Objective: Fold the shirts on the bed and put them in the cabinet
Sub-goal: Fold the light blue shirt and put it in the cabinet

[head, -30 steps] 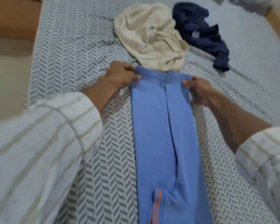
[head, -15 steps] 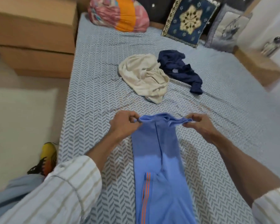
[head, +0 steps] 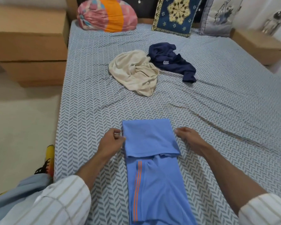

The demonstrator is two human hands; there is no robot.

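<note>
Head view looks down at the left hand (head: 112, 140), whose curled fingers pinch the left edge of the blue shirt (head: 151, 161) where its far end is folded back toward the person. At the opposite edge of that folded flap sits the right hand (head: 187, 137), fingers bent down against the sheet just beside the cloth — whether it grips the fabric or only touches it, I cannot tell. Both forearms come out of white striped sleeves (head: 58, 202) on either side of the blue shirt.

Lying flat on the bed (head: 88, 98), the blue shirt is a long narrow strip running toward the person, with the doubled-over flap covering its far part and two orange stripes showing on the layer nearer the person. Beyond the blue shirt, well apart from it, a crumpled cream shirt (head: 135, 73) lies on the patterned sheet, and a crumpled navy shirt (head: 170, 60) touches it on the right. Farther still beyond the blue shirt, at the head of the bed, stand a pink-and-orange bundle (head: 107, 14), a dark blue embroidered cushion (head: 175, 15) and a pale cushion (head: 217, 15). Left of the bed stands a wooden cabinet (head: 29, 46).
</note>
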